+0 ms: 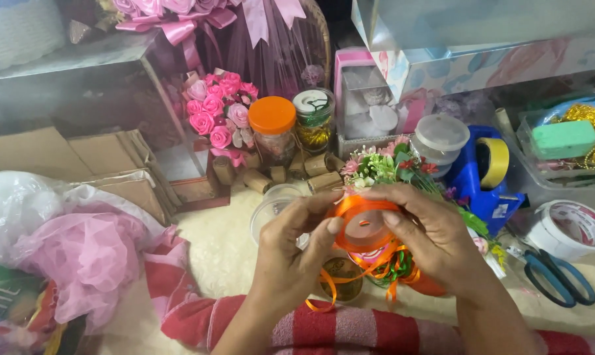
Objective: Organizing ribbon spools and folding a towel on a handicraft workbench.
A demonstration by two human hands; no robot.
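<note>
A spool of orange ribbon (pixel 366 223) is being held upright between both hands, its flat round face turned toward the viewer, showing a pale core. It is sitting above the cream work surface, in front of a small artificial flower sprig. Loose orange ribbon tails (pixel 376 269) are hanging and curling beneath it.

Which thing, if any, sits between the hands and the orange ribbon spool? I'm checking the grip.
Nothing visible does. The left hand and right hand both hold the round orange ribbon spool directly, fingertips on its rim, loose ribbon trailing below.
</note>
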